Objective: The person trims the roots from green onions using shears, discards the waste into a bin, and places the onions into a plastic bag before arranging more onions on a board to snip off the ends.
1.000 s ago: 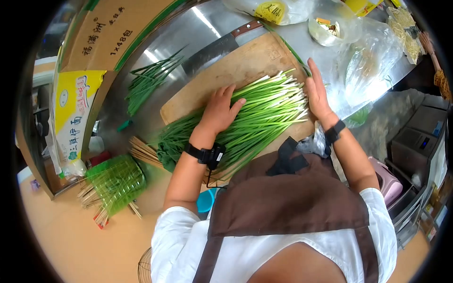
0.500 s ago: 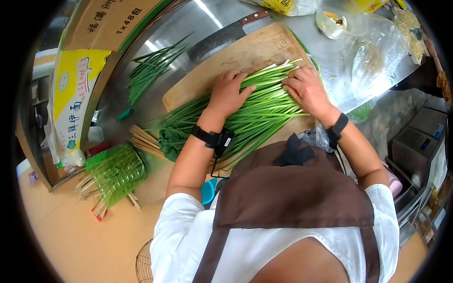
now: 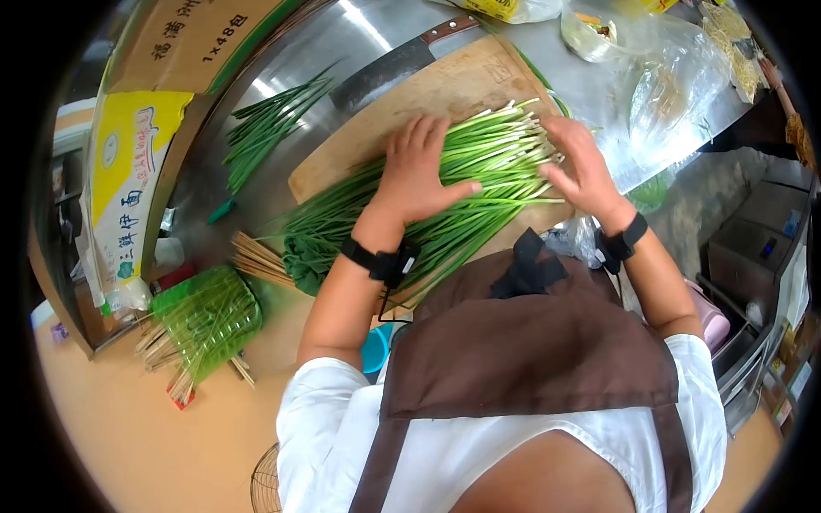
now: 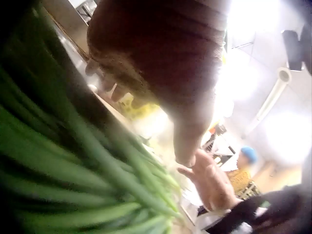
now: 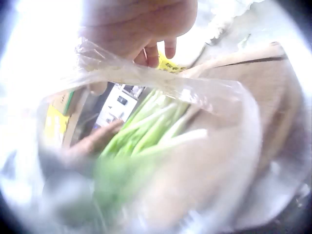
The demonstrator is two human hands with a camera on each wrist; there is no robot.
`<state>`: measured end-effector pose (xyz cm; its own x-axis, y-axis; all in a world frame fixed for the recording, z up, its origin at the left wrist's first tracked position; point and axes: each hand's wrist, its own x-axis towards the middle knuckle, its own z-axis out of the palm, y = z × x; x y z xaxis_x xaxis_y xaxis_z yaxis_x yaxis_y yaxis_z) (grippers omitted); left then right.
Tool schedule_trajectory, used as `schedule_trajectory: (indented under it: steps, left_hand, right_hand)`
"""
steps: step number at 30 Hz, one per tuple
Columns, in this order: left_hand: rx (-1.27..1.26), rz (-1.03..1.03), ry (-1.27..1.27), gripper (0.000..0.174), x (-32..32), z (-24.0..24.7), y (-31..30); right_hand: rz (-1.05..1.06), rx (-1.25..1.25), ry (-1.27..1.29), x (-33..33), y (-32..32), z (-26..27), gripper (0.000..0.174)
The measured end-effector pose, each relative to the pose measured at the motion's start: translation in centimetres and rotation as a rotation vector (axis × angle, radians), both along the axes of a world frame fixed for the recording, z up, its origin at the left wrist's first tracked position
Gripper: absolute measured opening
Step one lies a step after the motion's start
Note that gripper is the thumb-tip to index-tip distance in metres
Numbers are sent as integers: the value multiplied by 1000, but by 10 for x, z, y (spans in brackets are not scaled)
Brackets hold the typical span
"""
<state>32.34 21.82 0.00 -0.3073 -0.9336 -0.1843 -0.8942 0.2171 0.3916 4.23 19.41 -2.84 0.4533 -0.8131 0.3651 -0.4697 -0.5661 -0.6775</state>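
A large heap of green stalks with white ends [image 3: 487, 162] lies across the wooden cutting board [image 3: 342, 152]. My left hand [image 3: 415, 175] is over the heap's upper edge, fingers extended and thumb spread across the stalks. At the white ends is my right hand [image 3: 586, 167], its fingers loosely bent beside them, gripping nothing that I can see. In the left wrist view the stalks [image 4: 73, 170] fill the lower left, below the left hand [image 4: 156, 58]. Through clear plastic, the right wrist view shows white stalk ends [image 5: 161, 126] below the right hand [image 5: 141, 29].
A cleaver [image 3: 385, 77] lies behind the board, with a smaller bunch of green stalks [image 3: 274, 124] to its left. Skewers in green wrap [image 3: 209, 316] sit at lower left, a cardboard box [image 3: 184, 51] at upper left. Clear plastic bags [image 3: 676, 94] and a bowl [image 3: 590, 38] are at upper right.
My right hand first came in from beside the board onto the white ends with curled fingers, then drew back to the right and opened. My left hand has spread its thumb further over the stalks.
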Motion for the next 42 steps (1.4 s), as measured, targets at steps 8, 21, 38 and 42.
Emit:
schedule_trajectory:
  steps: [8,21,38,42]
  left_hand:
    - [-114,-204,-147,109,-30,-20,45]
    - [-220,-88,-177,102,0,-21,3]
    - [-510,12,131,21,-17,-51,65]
    - [-523,19,137,24,-23,-52,71]
  right_hand:
    - [194,-72,577,-3,20,-17,88]
    - [62,-261,359,34,-24,-9,58]
    - [188,-278,358,32,-9,-27,18]
    - [229,-274,347,28,-8,-29,19]
